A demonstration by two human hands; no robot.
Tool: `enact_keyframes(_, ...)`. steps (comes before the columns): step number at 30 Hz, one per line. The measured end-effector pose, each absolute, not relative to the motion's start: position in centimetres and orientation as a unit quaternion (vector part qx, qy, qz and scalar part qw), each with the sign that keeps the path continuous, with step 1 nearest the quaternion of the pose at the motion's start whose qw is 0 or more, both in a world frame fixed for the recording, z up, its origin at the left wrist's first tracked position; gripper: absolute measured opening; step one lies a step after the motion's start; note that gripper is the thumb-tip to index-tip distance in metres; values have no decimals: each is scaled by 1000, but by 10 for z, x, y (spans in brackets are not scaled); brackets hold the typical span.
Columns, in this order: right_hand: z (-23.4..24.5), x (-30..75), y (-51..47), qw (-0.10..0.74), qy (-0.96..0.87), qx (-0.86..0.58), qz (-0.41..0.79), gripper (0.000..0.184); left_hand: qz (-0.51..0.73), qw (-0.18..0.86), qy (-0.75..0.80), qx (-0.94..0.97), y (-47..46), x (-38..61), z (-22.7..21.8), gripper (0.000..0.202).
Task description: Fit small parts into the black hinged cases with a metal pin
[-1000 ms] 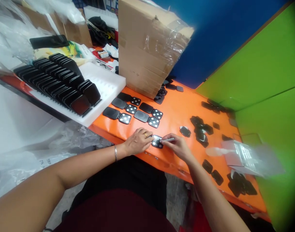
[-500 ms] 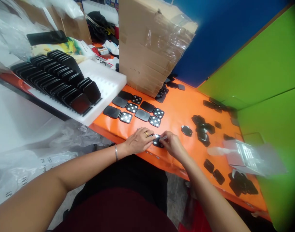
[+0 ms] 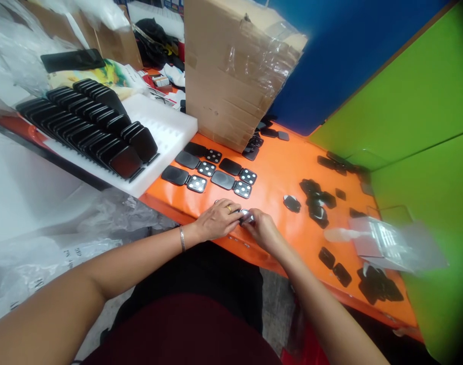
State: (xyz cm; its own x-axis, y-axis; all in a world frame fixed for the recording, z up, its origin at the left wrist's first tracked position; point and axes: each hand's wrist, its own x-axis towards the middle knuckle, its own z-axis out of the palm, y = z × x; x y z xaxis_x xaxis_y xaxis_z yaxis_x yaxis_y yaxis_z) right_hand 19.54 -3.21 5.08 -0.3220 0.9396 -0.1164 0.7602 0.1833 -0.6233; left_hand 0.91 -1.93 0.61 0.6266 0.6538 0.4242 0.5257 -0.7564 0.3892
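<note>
Left arm extended forward and inward; left grip palm down, fingers lightly bent. Right arm angled inward from the opposite side; right grip curled, near the left.

Near the front edge of the surface, the left hand lay beside the right hand, a small case between them. Five hinged cases lay in two columns beyond the left hand. Farther left, a foam tray held rows of plates; right of it, behind the cases, stood a carton. Right of the right hand lay loose parts, then a box with a pile of pieces before it.
</note>
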Motion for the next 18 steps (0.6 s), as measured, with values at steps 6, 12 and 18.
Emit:
enact_keyframes(6, 55, 194, -25, 117, -789, -530, 288, 10, 270, 110, 330, 898, -20, 9, 9, 23)
enact_keyframes(12, 72, 203, -1, 66, -786, -445, 425, 11, 269, 94, 327, 901, -20, 9, 8, 23)
enact_keyframes(18, 73, 222, -4, 22, -707, -392, 588, 16, 280, 94, 340, 893, -21, 9, 4, 23)
